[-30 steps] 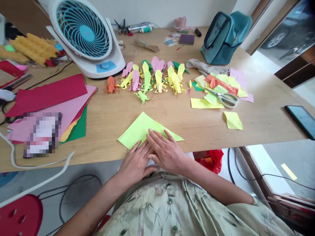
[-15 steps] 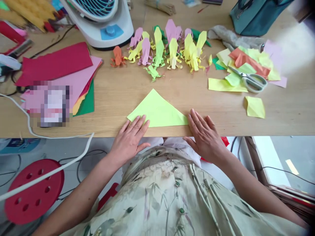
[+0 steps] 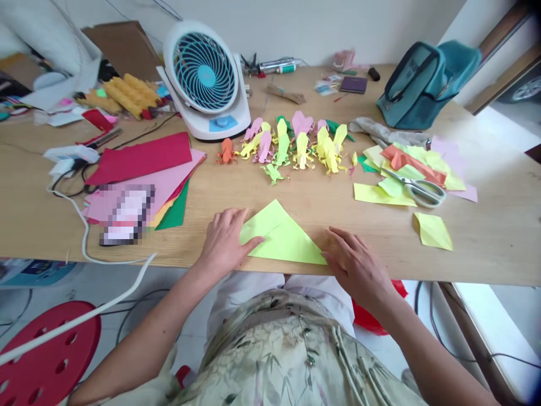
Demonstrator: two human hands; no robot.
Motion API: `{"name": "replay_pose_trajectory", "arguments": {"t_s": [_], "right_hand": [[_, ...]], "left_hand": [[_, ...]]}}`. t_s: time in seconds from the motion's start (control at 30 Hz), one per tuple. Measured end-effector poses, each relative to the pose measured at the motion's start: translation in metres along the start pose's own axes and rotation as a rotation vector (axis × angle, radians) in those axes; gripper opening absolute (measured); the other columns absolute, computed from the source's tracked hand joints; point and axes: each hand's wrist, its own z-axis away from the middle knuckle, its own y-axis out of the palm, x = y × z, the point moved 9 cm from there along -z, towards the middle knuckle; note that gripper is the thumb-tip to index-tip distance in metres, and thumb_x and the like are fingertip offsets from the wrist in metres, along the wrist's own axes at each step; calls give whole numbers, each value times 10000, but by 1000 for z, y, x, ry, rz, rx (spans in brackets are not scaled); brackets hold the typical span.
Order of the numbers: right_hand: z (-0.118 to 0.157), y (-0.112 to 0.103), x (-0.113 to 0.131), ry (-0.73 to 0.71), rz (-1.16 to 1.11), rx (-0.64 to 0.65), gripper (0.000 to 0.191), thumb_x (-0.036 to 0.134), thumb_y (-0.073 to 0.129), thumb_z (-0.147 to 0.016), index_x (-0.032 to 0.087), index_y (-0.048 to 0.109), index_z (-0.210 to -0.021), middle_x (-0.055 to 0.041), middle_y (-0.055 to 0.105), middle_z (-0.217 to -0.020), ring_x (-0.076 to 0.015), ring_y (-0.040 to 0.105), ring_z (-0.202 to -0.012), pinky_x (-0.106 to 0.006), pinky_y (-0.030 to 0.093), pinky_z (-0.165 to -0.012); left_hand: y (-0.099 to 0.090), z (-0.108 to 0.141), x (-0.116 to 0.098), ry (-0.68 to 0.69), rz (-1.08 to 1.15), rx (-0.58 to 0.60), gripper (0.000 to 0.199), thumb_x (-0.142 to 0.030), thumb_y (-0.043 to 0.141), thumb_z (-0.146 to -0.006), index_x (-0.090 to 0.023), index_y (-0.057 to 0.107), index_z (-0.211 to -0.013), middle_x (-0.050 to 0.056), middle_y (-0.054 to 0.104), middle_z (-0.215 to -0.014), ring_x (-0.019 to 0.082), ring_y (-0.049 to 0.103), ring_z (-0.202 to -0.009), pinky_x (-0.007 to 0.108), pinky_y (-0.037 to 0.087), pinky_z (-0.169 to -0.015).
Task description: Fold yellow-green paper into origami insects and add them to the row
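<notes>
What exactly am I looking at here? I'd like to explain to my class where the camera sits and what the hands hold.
There is no machine: these are a person's bare hands, seen from a camera worn on the head, looking forward and down. The left hand has its thumb over a creased, yellow-green paper; the right hand is at its right corner. How firmly either grips is unclear. Further back on the table are paper figures, a fan and a bag. Scissors lie on paper scraps.
</notes>
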Motion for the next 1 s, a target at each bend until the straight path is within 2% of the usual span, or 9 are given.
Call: {"name": "replay_pose_trajectory", "arguments": {"t_s": [0.13, 0.27, 0.37, 0.5, 0.63, 0.67, 0.77, 0.87, 1.0], "right_hand": [[-25, 7, 7, -33, -154, 13, 384, 355, 474, -965, 172, 562, -1291, -150, 614, -1257, -300, 584, -1148, -451, 490, -962], [-45, 16, 1, -11, -324, 46, 463, 341, 545, -924, 180, 509, -1357, -139, 620, -1239, -287, 591, -1127, -459, 491, -956], [-72, 23, -8, 37, -556, 88, 533, 331, 637, -852, 188, 524, -1352, -109, 675, -1174, -248, 651, -998, -390, 540, -832], [-118, 36, -16, 144, -969, 211, 291, 459, 710, -781, 185, 712, -879, -21, 712, -735, -195, 654, -650, -290, 505, -556], [-148, 34, -25, 251, -1325, 106, 361, 529, 787, -682, 208, 704, -824, -18, 727, -726, -200, 661, -623, -311, 520, -562], [-151, 33, -27, 268, -1357, 60, 368, 533, 792, -675, 211, 706, -832, -25, 736, -745, -203, 666, -632, -320, 527, -576], [-151, 35, -33, 320, -1407, -45, 381, 549, 784, -682, 212, 705, -842, -48, 751, -791, -223, 680, -684, -341, 539, -614], [-148, 42, -31, 337, -1450, -52, 391, 538, 790, -683, 205, 693, -862, -59, 759, -846, -236, 694, -743, -355, 549, -665], [-146, 41, -32, 333, -1467, -110, 383, 492, 798, -688, 222, 644, -911, -56, 755, -936, -235, 700, -841, -371, 556, -759]], "left_hand": [[25, -28, 2, -135, 0, 162, 631, -545, 780, -680, -141, 611, -1135, 155, 548, -1149, 347, 516, -1109, 466, 440, -931], [32, -40, -1, -135, 192, 238, 421, -412, 776, -688, -168, 612, -990, 81, 644, -980, 285, 603, -948, 360, 459, -807], [24, -58, -6, -99, 432, 269, 272, -341, 745, -705, -189, 627, -898, 13, 677, -855, 215, 626, -799, 283, 439, -696], [2, -100, -6, -44, 747, 265, 362, -337, 801, -633, -175, 638, -913, 30, 706, -903, 207, 646, -807, 255, 456, -658], [-17, -130, 20, -124, 1124, 43, 461, -459, 768, -717, -185, 598, -1047, 65, 701, -1021, 185, 660, -895, 253, 495, -731], [-13, -131, 27, -170, 1222, 4, 476, -503, 737, -749, -189, 592, -1077, 76, 696, -1060, 182, 661, -919, 256, 503, -750], [19, -124, 25, -272, 1469, 111, 576, -578, 718, -750, -204, 589, -1168, 115, 681, -1173, 196, 675, -928, 268, 523, -723], [44, -115, 15, -341, 1472, 145, 574, -444, 852, -637, -166, 629, -1086, 112, 717, -1096, 191, 679, -879, 262, 516, -702], [45, -115, 10, -345, 1417, 11, 515, -340, 875, -602, -135, 645, -1015, 103, 729, -1072, 190, 673, -913, 276, 518, -776]]}}
